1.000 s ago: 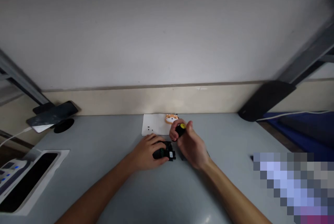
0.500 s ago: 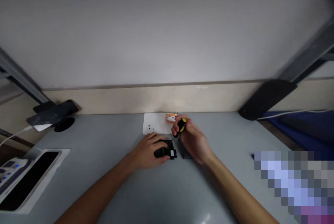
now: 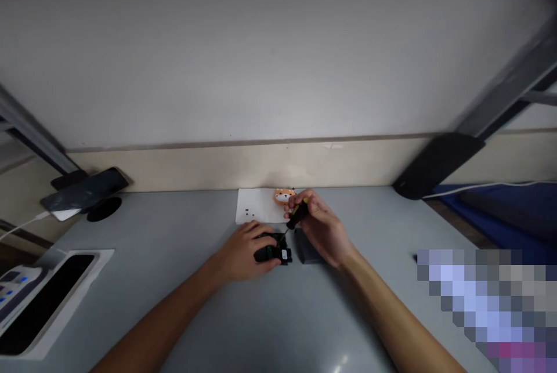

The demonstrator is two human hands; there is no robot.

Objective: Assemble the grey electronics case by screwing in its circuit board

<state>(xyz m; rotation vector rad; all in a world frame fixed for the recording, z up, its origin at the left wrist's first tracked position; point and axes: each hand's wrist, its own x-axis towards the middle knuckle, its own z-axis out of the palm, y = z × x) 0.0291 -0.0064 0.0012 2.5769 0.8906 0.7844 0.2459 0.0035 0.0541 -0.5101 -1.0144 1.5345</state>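
Note:
My left hand (image 3: 250,252) is closed around a small black device (image 3: 282,254) with a dark green board inside and a white label, pressed to the grey table. In my right hand (image 3: 324,228) is a black-and-yellow screwdriver (image 3: 298,212), its shaft tilted down to the left. The tip meets the device beside my left fingers; exactly what it touches is too small to tell. Partly under my right hand lies a flat dark piece (image 3: 306,250). Behind the hands, a white sheet (image 3: 261,199) bears several tiny dark bits and an orange dog-face item (image 3: 284,196).
A phone on a stand (image 3: 85,190) with a white cable is at the far left. Nearer left lie a dark-screened phone (image 3: 47,300) and a power strip (image 3: 20,286). A black upright object (image 3: 435,167) leans at the back right. A wall (image 3: 261,164) closes the table's far side.
The screwdriver has turned in my right hand, showing less yellow on its handle. My left hand keeps its hold on the device. The whole view has shifted slightly.

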